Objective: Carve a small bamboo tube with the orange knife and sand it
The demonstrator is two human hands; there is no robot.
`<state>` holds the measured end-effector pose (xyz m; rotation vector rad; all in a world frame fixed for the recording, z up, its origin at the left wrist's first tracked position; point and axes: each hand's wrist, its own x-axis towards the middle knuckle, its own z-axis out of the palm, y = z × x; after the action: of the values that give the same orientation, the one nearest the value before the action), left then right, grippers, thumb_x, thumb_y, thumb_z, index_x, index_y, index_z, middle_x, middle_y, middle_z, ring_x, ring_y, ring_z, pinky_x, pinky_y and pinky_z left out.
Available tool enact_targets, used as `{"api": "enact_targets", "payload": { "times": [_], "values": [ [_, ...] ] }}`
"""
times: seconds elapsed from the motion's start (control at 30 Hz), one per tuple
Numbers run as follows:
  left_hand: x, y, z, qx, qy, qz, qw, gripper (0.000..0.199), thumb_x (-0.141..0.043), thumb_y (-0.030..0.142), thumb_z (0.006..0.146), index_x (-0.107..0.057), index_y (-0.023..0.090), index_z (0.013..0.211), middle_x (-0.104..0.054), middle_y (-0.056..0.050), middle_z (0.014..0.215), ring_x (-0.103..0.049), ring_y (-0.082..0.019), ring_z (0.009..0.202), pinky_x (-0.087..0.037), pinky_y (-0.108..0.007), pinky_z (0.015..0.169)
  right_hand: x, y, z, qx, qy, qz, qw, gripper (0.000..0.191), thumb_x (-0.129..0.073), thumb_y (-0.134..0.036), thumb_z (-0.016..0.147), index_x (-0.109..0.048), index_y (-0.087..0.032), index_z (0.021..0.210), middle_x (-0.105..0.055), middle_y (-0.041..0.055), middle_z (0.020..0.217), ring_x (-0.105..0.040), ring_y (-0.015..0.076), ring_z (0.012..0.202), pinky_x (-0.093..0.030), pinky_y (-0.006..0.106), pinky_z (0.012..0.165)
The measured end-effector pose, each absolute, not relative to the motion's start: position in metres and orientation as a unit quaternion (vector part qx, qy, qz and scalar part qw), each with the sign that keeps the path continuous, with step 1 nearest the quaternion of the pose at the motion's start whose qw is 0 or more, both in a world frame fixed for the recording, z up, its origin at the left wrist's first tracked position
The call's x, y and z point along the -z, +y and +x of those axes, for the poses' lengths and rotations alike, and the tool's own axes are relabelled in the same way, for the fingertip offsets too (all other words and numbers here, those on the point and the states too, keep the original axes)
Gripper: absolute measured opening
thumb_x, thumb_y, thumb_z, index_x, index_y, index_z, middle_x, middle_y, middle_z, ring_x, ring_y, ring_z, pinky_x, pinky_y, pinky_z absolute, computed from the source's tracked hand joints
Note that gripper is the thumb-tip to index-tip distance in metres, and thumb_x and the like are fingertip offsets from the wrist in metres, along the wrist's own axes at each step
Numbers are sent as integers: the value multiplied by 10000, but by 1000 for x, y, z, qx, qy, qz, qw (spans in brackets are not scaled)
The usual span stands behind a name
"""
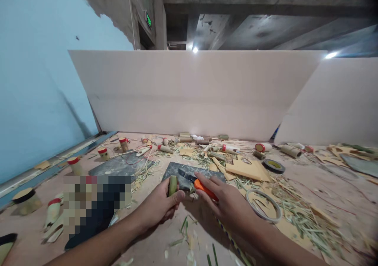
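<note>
Bamboo lies at the left near side of the board, pinched between left hand thumb and fingers, long axis pointing roughly across that edge; right hand, farther off, grips the knife, blade over the board.

The short green bamboo piece is held roughly upright. To its right, the orange-handled knife slants, dark blade exposed.

A green exit sign glowed beyond the pale partition; a black tape roll lay on the tabletop
</note>
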<state>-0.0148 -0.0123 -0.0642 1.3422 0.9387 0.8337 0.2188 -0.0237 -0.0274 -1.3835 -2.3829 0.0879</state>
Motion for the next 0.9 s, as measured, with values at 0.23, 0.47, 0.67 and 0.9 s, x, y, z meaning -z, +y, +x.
{"api": "enact_targets", "payload": {
  "times": [0.23, 0.47, 0.67, 0.9],
  "values": [
    [61, -16, -16, -370, 403, 542, 638, 595, -752, 679, 792, -512, 197, 1045, -462, 100, 662, -321, -49, 474, -263, -166, 430, 33, -26, 217, -43, -888, -425, 170, 488, -466, -419, 1070, -458, -324, 1548, -697, 58, 1018, -686, 200, 762, -425, 268, 623],
    [59, -20, -12, -389, 375, 547, 639, 583, -853, 584, 731, -556, 177, 1024, -585, 38, 775, -506, -108, 613, -441, -217, 550, 33, -29, 211, -63, -901, -398, 162, 487, -465, -454, 1075, -458, -334, 1547, -700, 46, 980, -688, 181, 759, -437, 253, 641],
    [62, -19, -9, -410, 407, 570, 584, 488, -838, 535, 759, -647, 139, 970, -672, -18, 820, -577, -173, 712, -467, -261, 637, 36, -34, 204, 25, -890, -440, 119, 478, -511, -419, 1063, -487, -307, 1527, -710, 48, 945, -692, 186, 693, -390, 262, 566],
    [68, -11, -10, -418, 464, 584, 519, 490, -786, 582, 782, -696, 141, 977, -714, -44, 884, -599, -213, 794, -464, -278, 706, 40, -44, 187, 38, -858, -510, 54, 565, -552, -342, 1043, -398, -261, 1580, -715, 85, 1014, -720, 203, 667, -373, 265, 509]
  ]
}}
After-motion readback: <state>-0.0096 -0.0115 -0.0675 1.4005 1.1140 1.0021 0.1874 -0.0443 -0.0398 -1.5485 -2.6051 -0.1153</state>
